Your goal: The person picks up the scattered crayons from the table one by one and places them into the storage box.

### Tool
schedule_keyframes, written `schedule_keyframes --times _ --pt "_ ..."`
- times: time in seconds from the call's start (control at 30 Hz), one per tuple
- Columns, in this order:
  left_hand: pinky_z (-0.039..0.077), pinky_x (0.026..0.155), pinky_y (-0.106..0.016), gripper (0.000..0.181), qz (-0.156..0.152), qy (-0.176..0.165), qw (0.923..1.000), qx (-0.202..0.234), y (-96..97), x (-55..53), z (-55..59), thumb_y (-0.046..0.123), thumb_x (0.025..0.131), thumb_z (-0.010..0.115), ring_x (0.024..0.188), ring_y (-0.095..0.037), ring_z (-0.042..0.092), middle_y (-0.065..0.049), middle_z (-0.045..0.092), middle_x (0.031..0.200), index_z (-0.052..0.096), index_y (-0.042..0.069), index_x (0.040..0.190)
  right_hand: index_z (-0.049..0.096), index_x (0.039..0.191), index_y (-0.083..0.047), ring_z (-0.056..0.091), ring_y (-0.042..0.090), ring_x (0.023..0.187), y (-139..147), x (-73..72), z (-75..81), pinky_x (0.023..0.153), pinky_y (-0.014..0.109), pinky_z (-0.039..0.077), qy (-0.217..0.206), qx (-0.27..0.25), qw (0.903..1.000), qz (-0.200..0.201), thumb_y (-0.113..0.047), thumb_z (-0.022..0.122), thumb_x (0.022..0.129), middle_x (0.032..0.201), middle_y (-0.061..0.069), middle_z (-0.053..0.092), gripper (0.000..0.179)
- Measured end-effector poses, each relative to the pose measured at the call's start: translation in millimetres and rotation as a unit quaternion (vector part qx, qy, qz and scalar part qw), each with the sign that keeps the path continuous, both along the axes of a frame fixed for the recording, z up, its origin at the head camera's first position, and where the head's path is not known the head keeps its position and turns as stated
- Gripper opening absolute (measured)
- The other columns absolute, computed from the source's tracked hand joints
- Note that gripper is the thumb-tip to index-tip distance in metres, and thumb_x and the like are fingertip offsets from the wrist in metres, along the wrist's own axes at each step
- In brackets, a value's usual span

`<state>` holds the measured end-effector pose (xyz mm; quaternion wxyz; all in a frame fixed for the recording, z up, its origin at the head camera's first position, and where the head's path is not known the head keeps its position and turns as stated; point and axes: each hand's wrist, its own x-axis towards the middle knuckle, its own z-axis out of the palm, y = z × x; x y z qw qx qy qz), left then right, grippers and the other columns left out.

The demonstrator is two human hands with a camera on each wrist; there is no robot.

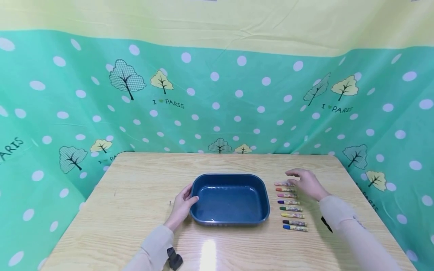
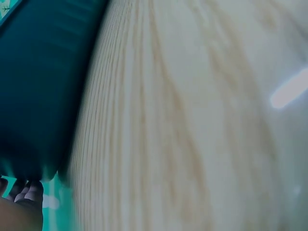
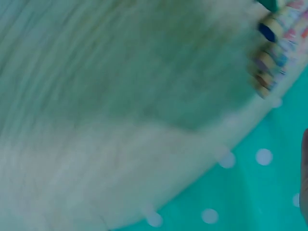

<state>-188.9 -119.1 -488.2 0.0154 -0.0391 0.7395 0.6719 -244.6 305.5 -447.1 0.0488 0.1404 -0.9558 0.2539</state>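
Observation:
A dark blue rectangular plastic basin (image 1: 230,222) sits on the wooden table. My left hand (image 1: 182,207) grips its left side, thumb over the rim and fingers along the outer wall. In the left wrist view the basin's outer wall (image 2: 43,86) fills the upper left, with some fingers (image 2: 33,192) below it. To the right of the basin, several crayons (image 1: 289,208) lie in a column, each pointing left. My right hand (image 1: 306,183) is over the far end of that column, fingers loosely bent beside the farthest crayon (image 1: 282,184). Whether it touches that crayon is not clear.
The table (image 1: 135,195) has a green dotted curtain (image 1: 217,124) along its back and sides. Black straps with small devices (image 1: 174,259) are on the wrists. In the right wrist view, crayon ends (image 3: 269,53) show at the upper right.

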Motion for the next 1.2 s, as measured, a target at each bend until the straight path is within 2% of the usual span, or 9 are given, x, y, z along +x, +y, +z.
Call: schedule_keyframes --times 0.2,0.43,0.53,0.63,0.73,0.87,1.2 --pt "0.034 0.107 -0.044 0.057 -0.004 0.004 1.0000 0.001 -0.4 -1.1 1.7 0.000 0.085 0.056 0.130 -0.037 0.035 -0.024 0.035 0.142 0.036 0.001 0.139 0.062 0.112 0.003 0.056 0.040 0.105 1 -14.3 -17.3 0.090 0.053 0.047 -0.043 -0.035 0.9983 -0.017 -0.008 0.062 0.084 0.113 0.022 0.062 0.029" --pt "0.036 0.105 -0.042 0.059 -0.002 -0.011 0.9999 -0.001 -0.6 -0.9 1.2 0.004 0.082 0.061 0.129 -0.037 0.038 -0.024 0.037 0.141 0.038 0.000 0.137 0.060 0.114 0.002 0.057 0.035 0.102 6 -22.1 -34.9 0.089 0.049 0.048 -0.120 -0.063 0.9899 -0.043 -0.011 0.064 0.084 0.110 0.020 0.062 0.033" --pt "0.037 0.105 -0.041 0.060 -0.001 -0.017 0.9999 -0.001 -1.1 -1.0 0.8 0.006 0.081 0.063 0.128 -0.037 0.039 -0.022 0.038 0.141 0.040 0.002 0.136 0.061 0.113 0.002 0.057 0.033 0.100 7 -24.0 -38.4 0.087 0.048 0.049 -0.137 -0.061 0.9878 -0.041 -0.011 0.064 0.084 0.109 0.019 0.062 0.032" --pt "0.036 0.106 -0.041 0.061 -0.001 -0.023 0.9997 -0.003 -1.3 -1.5 0.2 0.009 0.081 0.065 0.129 -0.036 0.038 -0.020 0.037 0.142 0.040 0.004 0.137 0.063 0.110 0.001 0.058 0.031 0.097 5 -25.2 -39.4 0.085 0.047 0.050 -0.134 -0.055 0.9888 -0.035 -0.010 0.064 0.084 0.106 0.019 0.063 0.028" --pt "0.034 0.107 -0.043 0.062 0.000 -0.020 0.9998 -0.008 -0.2 -2.1 0.9 0.010 0.081 0.065 0.130 -0.037 0.037 -0.021 0.036 0.143 0.039 0.003 0.137 0.067 0.104 0.001 0.060 0.028 0.090 4 -26.2 -40.5 0.079 0.044 0.051 -0.114 -0.042 0.9923 -0.021 -0.008 0.064 0.083 0.098 0.016 0.065 0.022" --pt "0.034 0.107 -0.043 0.061 0.008 -0.017 0.9998 0.000 1.4 -2.7 -0.3 0.005 0.082 0.062 0.130 -0.038 0.036 -0.023 0.035 0.142 0.038 0.001 0.137 0.070 0.097 -0.001 0.060 0.024 0.082 3 -27.4 -42.8 0.073 0.041 0.052 -0.095 -0.036 0.9947 -0.015 -0.007 0.064 0.083 0.090 0.013 0.066 0.016" --pt "0.034 0.107 -0.044 0.058 0.022 -0.027 0.9994 -0.005 2.2 -1.6 -2.8 0.001 0.082 0.059 0.131 -0.037 0.034 -0.022 0.035 0.143 0.040 0.001 0.136 0.070 0.096 -0.004 0.061 0.023 0.081 -2 -25.4 -38.9 0.072 0.041 0.053 -0.072 -0.027 0.9970 -0.012 -0.010 0.064 0.083 0.090 0.011 0.067 0.016"
